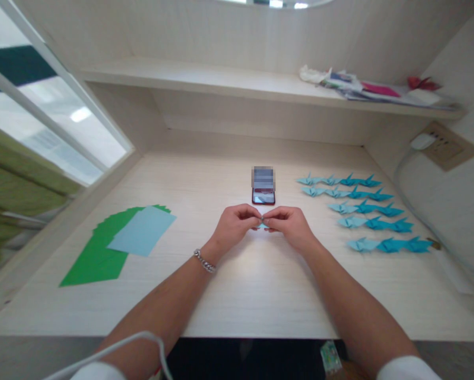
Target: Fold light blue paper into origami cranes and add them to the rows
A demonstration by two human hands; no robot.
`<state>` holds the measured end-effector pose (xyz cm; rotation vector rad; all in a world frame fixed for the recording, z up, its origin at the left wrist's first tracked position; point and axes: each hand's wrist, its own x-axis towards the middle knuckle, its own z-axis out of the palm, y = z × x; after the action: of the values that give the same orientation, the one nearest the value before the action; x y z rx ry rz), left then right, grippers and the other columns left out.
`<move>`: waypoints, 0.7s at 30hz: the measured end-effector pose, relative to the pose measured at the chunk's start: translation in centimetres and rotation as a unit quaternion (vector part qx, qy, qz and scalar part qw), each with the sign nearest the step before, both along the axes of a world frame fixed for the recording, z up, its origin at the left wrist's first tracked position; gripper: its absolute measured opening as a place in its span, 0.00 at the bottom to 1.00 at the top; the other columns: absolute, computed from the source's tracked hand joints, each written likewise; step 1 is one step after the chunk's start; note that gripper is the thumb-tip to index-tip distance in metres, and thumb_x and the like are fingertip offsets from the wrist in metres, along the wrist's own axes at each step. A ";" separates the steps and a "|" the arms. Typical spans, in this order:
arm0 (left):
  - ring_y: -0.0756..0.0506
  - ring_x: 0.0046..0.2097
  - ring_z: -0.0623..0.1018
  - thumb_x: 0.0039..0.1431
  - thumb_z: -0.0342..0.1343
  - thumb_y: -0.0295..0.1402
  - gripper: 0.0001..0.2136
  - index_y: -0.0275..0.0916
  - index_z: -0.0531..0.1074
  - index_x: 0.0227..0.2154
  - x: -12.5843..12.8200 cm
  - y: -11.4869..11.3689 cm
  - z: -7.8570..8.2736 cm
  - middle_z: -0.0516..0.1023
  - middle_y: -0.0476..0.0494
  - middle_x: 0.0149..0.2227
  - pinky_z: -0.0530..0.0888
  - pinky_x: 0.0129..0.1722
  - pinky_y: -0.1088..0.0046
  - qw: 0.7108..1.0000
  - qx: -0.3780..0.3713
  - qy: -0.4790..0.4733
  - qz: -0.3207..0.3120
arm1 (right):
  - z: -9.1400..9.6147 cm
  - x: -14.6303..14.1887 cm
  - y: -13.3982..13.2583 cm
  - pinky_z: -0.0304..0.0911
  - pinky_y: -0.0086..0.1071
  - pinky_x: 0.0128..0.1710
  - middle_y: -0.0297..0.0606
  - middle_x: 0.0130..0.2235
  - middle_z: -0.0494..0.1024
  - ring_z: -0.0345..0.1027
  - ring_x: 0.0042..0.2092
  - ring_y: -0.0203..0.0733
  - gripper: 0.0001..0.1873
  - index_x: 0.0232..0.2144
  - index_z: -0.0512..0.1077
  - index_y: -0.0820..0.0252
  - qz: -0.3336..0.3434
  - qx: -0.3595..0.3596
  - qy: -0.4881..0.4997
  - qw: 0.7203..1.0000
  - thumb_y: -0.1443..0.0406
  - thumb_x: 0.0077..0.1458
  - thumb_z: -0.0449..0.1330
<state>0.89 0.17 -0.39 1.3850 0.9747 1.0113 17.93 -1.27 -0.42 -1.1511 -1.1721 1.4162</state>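
A small piece of light blue folded paper (262,226) is pinched between my two hands near the middle of the desk. My left hand (239,224), with a chain bracelet at its wrist, closes its thumb and fingers on the left side of the paper. From the other side my right hand (287,224) grips it in the same way. The fingertips nearly meet, and much of the paper is hidden behind them. Just beyond the hands a phone (263,196) lies on the desk.
Rows of blue folded paper cranes (375,224) stand at the right. Green paper sheets (90,264) lie fanned out at the left under light blue sheets (144,232). A shelf (221,79) with papers (379,89) runs along the back. A cable (418,216) hangs from a wall socket (450,145).
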 end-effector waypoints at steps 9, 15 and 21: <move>0.49 0.32 0.76 0.47 0.61 0.31 0.05 0.36 0.76 0.28 -0.4 -0.1 -0.2 0.79 0.45 0.29 0.72 0.35 0.73 0.995 0.072 0.068 0.003 | -0.2 0.2 0.3 0.69 0.32 0.30 0.37 0.27 0.78 0.71 0.28 0.37 0.14 0.29 0.78 0.62 0.009 0.006 -0.039 0.999 0.59 0.38 0.68; 0.48 0.33 0.77 0.48 0.61 0.28 0.05 0.34 0.75 0.30 -0.3 0.2 -0.5 0.79 0.43 0.31 0.74 0.37 0.71 0.999 0.047 0.024 -0.001 | -0.2 0.3 0.2 0.67 0.33 0.30 0.39 0.28 0.79 0.71 0.28 0.38 0.10 0.29 0.78 0.63 -0.015 0.080 -0.126 0.989 0.62 0.42 0.65; 0.48 0.35 0.77 0.47 0.62 0.29 0.08 0.35 0.74 0.32 -0.3 0.1 -0.4 0.79 0.42 0.33 0.74 0.38 0.70 0.999 0.049 0.011 0.001 | 0.0 0.1 0.0 0.67 0.34 0.37 0.39 0.32 0.79 0.72 0.34 0.40 0.09 0.31 0.76 0.61 -0.044 0.146 -0.154 0.976 0.64 0.44 0.64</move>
<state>0.64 0.26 -0.80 1.4788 0.9540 1.0597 18.06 -1.29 -0.38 -1.2203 -1.4723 0.9794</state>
